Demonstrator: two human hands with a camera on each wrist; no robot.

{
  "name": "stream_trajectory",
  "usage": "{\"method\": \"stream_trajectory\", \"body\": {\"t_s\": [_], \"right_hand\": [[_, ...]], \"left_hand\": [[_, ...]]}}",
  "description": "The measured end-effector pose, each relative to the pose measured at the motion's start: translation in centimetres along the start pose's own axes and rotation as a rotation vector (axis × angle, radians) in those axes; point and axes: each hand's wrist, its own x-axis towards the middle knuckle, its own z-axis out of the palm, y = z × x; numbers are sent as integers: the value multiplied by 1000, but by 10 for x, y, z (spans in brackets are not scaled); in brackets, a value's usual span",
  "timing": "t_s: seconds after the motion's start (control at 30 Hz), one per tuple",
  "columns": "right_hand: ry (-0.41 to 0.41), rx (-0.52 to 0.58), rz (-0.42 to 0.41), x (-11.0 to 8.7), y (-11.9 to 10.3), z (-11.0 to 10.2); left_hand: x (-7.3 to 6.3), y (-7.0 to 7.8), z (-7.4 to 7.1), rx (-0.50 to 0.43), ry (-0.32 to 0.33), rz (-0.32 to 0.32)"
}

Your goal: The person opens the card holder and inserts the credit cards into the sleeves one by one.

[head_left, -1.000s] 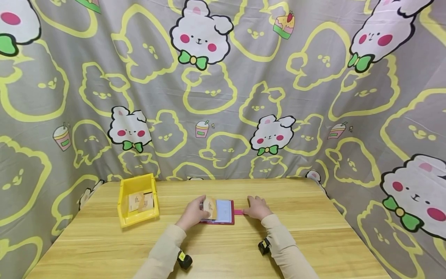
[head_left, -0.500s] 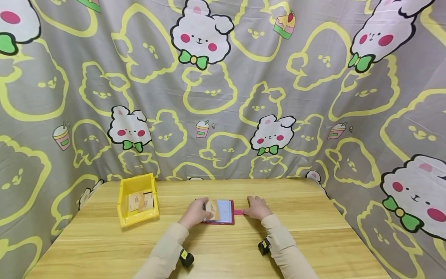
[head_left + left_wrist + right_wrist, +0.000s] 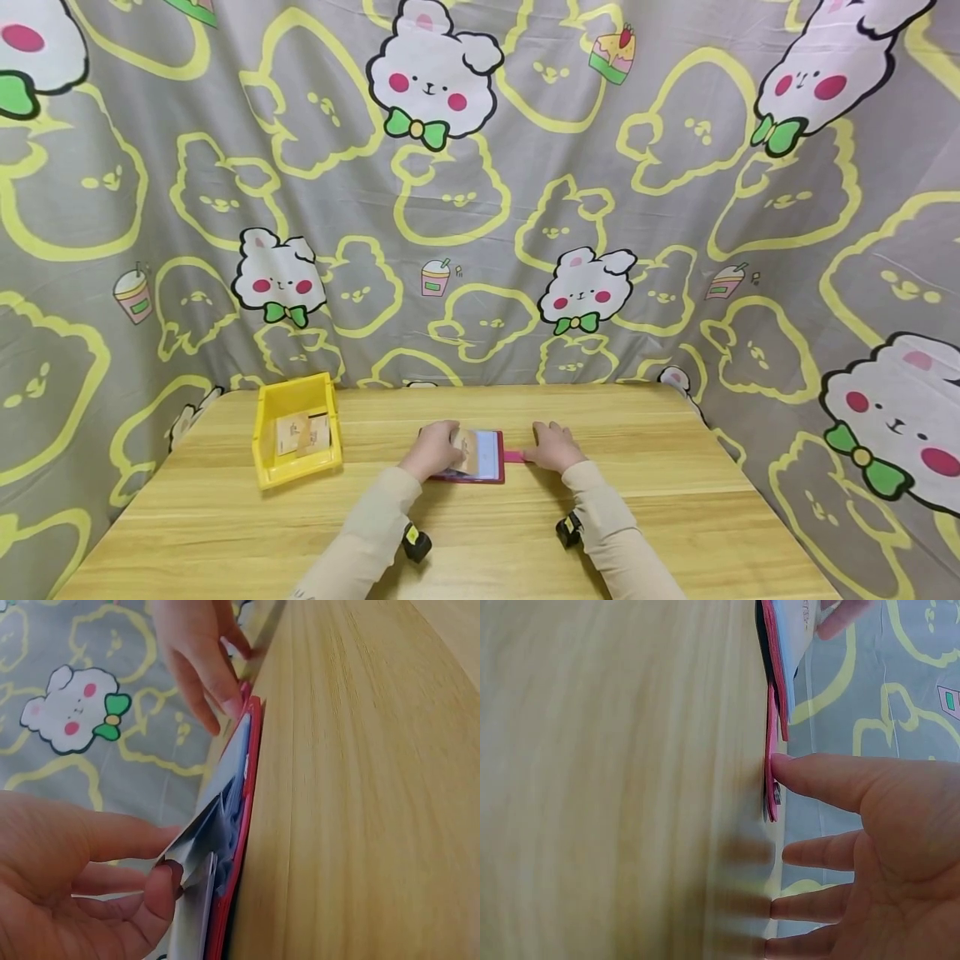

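Note:
A red card holder (image 3: 502, 468) lies open on the table, with clear bluish sleeves (image 3: 489, 446) showing. Between thumb and fingers my left hand (image 3: 432, 448) pinches a tan card (image 3: 468, 454) over the sleeves. From the left wrist view, the card (image 3: 196, 825) slants down with its far edge against the sleeves; whether it is inside one is hard to tell. My right hand (image 3: 556, 447) rests at the holder's right side. Its straight thumb (image 3: 814, 776) presses the pink strap (image 3: 772, 765) to the table, and the other fingers are extended, tips touching the wood.
To the left stands a yellow bin (image 3: 264, 433) with several tan cards (image 3: 303, 434) in it. A patterned curtain (image 3: 480, 250) hangs behind the wooden table (image 3: 480, 533). Both wrists carry small black cameras.
My left hand has moved right with the card, carrying it farther across the sleeves. The right hand has stayed on the strap, and the holder has not moved.

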Motion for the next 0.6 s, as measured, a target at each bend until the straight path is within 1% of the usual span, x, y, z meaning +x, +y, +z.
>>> {"method": "stream_trajectory", "body": {"t_s": [0.17,0.33,0.47,0.6], "right_hand": [[0,1,4,1,0,0],[5,2,2,0,0,0],[8,9,1,-2,0,0],[5,13,4,-3,0,-1]], "left_hand": [[1,2,2,-7,51,-20],[-1,1,6,-23,90,-56],[-1,2,8,-36,85,-72],[-2,8,9,-49,68,-77]]}}
